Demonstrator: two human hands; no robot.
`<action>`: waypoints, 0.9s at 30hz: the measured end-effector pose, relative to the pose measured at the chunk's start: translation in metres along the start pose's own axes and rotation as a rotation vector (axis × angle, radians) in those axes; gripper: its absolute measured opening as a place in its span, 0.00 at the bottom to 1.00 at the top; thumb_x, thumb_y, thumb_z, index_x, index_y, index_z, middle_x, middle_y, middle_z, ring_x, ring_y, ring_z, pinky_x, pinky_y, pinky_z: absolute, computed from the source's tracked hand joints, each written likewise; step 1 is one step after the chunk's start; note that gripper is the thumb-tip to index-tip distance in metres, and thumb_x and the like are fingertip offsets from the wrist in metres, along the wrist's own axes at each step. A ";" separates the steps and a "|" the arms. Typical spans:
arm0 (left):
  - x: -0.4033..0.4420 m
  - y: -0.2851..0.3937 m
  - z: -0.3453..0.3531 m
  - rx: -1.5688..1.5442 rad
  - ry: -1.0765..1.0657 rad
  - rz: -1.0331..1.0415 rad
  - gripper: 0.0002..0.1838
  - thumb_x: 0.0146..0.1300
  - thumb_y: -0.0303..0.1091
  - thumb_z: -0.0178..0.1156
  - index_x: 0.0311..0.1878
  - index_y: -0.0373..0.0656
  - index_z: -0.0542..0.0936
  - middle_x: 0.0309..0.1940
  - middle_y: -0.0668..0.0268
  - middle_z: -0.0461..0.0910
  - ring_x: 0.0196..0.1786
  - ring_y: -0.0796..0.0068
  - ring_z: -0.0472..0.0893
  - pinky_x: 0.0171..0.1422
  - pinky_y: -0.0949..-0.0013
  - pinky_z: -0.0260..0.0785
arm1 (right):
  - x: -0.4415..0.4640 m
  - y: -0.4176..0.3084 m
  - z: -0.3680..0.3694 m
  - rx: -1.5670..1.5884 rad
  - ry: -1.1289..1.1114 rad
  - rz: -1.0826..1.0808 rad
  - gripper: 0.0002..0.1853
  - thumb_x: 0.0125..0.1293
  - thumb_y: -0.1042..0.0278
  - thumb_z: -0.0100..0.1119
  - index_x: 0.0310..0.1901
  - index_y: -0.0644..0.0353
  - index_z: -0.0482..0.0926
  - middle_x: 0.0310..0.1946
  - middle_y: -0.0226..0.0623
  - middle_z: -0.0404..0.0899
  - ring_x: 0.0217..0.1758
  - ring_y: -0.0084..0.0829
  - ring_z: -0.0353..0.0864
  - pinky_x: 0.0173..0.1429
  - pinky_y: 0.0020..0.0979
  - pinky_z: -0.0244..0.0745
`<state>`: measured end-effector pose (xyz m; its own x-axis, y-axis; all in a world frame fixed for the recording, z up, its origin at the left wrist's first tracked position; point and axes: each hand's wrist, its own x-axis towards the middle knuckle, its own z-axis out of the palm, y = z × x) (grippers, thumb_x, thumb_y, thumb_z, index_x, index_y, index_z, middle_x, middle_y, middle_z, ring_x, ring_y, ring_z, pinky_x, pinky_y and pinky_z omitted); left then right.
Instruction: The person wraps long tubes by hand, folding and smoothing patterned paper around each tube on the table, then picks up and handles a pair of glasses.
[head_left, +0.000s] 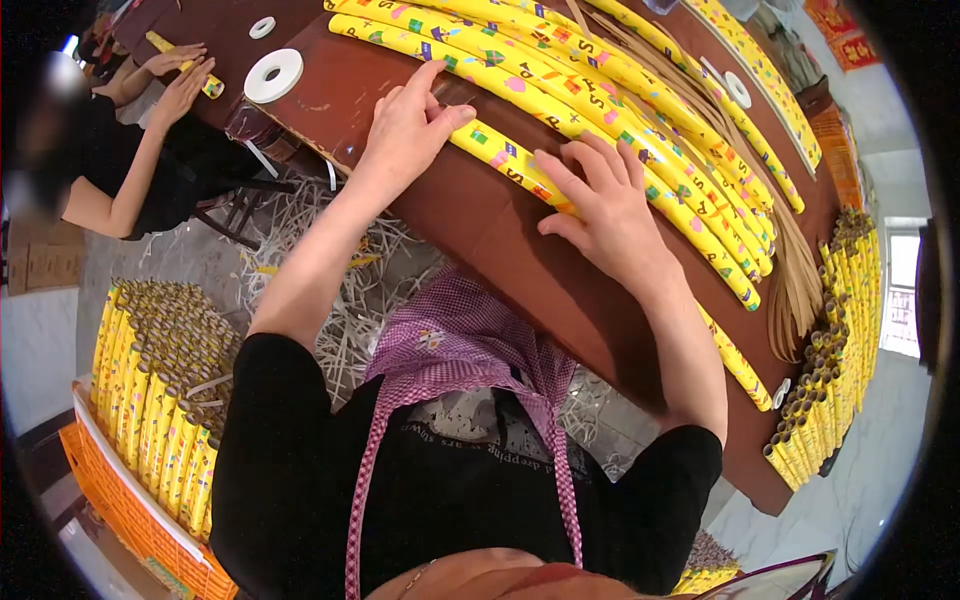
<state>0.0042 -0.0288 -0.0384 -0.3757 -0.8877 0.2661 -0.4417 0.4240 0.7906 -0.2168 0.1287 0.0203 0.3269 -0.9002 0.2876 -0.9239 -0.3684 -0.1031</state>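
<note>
A long yellow printed tube point(497, 151) lies along the near side of the brown table, running under both of my hands. My left hand point(405, 130) is at the tube's far-left end, thumb and fingers apart, with the fingertips near the neighbouring tubes. Palm down, my right hand point(612, 215) rests over the tube's middle with its fingers spread, hiding part of it. Beyond my hands lies a row of several similar yellow tubes point(560, 110). Whether my fingertips press on the tube cannot be made out.
Brown paper strips point(795, 270) lie among the tubes. A white tape roll point(273, 76) is on the table point(440, 215) at left. Upright short tubes fill an orange basket point(110, 490); more are stacked at right point(825, 360). Another person's hands point(180, 80) hold a tube. Shredded paper covers the floor.
</note>
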 end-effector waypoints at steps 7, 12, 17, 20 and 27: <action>-0.001 -0.001 0.002 0.070 0.023 0.066 0.35 0.61 0.43 0.69 0.69 0.37 0.71 0.28 0.62 0.79 0.39 0.64 0.78 0.51 0.59 0.68 | 0.001 -0.001 0.016 -0.069 0.069 -0.057 0.30 0.54 0.66 0.74 0.61 0.45 0.79 0.50 0.32 0.73 0.63 0.37 0.72 0.75 0.54 0.57; -0.001 -0.008 0.006 0.117 0.111 0.171 0.34 0.61 0.40 0.70 0.67 0.37 0.72 0.25 0.60 0.78 0.32 0.67 0.78 0.41 0.62 0.71 | -0.003 -0.002 0.024 -0.142 0.122 -0.109 0.29 0.54 0.66 0.73 0.60 0.44 0.79 0.51 0.31 0.74 0.63 0.36 0.73 0.75 0.54 0.57; 0.000 0.000 0.000 -0.006 -0.038 0.001 0.36 0.63 0.46 0.67 0.70 0.37 0.70 0.30 0.63 0.78 0.43 0.62 0.76 0.60 0.57 0.64 | -0.005 -0.003 0.019 -0.198 0.160 -0.164 0.29 0.53 0.64 0.74 0.59 0.43 0.80 0.52 0.31 0.74 0.64 0.37 0.73 0.75 0.54 0.57; 0.000 -0.001 0.000 0.012 -0.035 0.011 0.35 0.63 0.46 0.66 0.70 0.38 0.71 0.30 0.63 0.78 0.43 0.62 0.76 0.59 0.57 0.64 | -0.003 -0.004 0.014 -0.029 0.181 0.016 0.27 0.53 0.64 0.74 0.57 0.42 0.81 0.52 0.29 0.75 0.65 0.37 0.72 0.76 0.54 0.56; 0.000 -0.004 0.003 0.024 -0.027 0.020 0.35 0.64 0.45 0.66 0.70 0.38 0.71 0.30 0.64 0.78 0.44 0.62 0.77 0.60 0.56 0.64 | -0.004 0.003 0.020 -0.096 0.155 -0.154 0.23 0.52 0.68 0.73 0.52 0.44 0.82 0.49 0.30 0.76 0.64 0.38 0.73 0.75 0.53 0.57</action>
<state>0.0036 -0.0296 -0.0428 -0.4065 -0.8740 0.2663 -0.4531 0.4460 0.7719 -0.2171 0.1272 0.0001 0.4380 -0.7858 0.4366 -0.8825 -0.4683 0.0425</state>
